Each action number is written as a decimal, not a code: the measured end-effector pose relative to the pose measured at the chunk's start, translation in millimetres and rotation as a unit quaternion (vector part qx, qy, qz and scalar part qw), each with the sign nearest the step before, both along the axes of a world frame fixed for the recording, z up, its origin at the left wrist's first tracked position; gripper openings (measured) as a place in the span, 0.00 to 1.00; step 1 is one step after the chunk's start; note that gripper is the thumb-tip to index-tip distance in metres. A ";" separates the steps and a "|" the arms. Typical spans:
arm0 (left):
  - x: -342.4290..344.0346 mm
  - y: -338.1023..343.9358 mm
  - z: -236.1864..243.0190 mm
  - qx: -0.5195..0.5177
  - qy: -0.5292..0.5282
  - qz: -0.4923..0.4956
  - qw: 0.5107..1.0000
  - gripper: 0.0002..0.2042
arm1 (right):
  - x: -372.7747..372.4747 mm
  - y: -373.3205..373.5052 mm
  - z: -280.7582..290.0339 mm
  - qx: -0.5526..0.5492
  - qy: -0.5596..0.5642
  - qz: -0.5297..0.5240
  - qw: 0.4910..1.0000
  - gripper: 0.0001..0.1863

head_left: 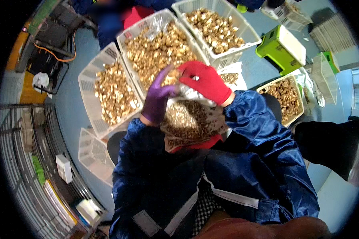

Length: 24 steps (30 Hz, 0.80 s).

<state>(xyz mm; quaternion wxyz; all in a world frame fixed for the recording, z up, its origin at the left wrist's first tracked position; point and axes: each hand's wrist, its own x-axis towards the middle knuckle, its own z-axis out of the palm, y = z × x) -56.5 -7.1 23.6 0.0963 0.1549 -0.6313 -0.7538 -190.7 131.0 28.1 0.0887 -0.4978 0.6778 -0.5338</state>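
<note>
My left hand (155, 99), in a purple glove, is curled with thumb and fingertips around a brown mushroom (171, 77); motion blurs its edges. Close beside it my right hand (207, 83), in a red glove, is closed. A small white bit shows between the red fingers, too little to name. Both hands are over the near end of the middle white crate (127, 51), which is full of brown and pale mushrooms (159, 49). Below them, at my lap, brown trimmings (187, 117) lie heaped, with a crumpled silvery plastic sheet (191, 93) at the far edge.
More mushrooms fill a left crate (87, 95) and a far right crate (243, 30). A smaller tub of brown pieces (293, 107) and a green-and-white step stool (285, 49) stand at right. At left are a wire rack (40, 159) and another white crate (92, 153). Another person's dark-clothed legs (107, 30) are beyond.
</note>
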 end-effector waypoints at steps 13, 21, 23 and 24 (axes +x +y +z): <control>-7.6 -6.2 12.3 -0.030 0.068 0.023 0.997 0.34 | -1.1 -2.4 18.0 0.031 -0.065 0.024 0.997 0.10; 17.2 -6.0 18.0 0.037 -0.009 -0.003 0.999 0.14 | 6.9 9.9 12.2 0.073 -0.164 0.036 0.983 0.12; 19.4 -4.1 15.0 -0.029 0.044 -0.013 0.999 0.10 | 9.7 7.7 7.9 0.067 -0.143 0.034 0.987 0.12; 20.1 -3.6 13.4 -0.095 0.099 -0.022 0.990 0.09 | 10.4 5.3 5.7 0.021 -0.054 0.041 0.997 0.13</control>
